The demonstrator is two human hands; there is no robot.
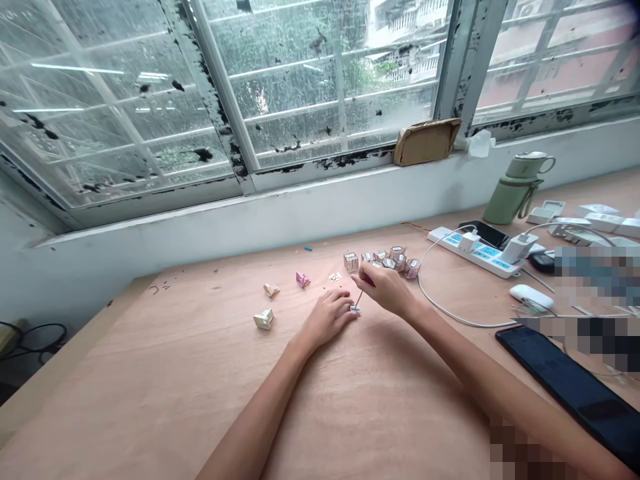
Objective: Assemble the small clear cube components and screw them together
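My right hand [383, 288] is closed around the dark red handle of a screwdriver [359, 299]. Its thin metal shaft slants down to a small whitish part [355, 310] on the wooden table. My left hand [331, 315] lies low on the tabletop, its fingertips gripping that part at its left side. Just beyond my hands are a small flat cream piece [335, 277] and several small clear faceted boxes [351, 261], some partly hidden by my right hand. To the left sit a pink piece [303, 280], a peach piece [271, 290] and a pale yellow piece [263, 319].
A white power strip [475, 252] with plugged chargers and a looping cable lies at the right. Around it are a green bottle [513, 190], a white earbud case [531, 297] and a large black phone [565, 393]. A tiny blue item [308, 249] lies near the wall.
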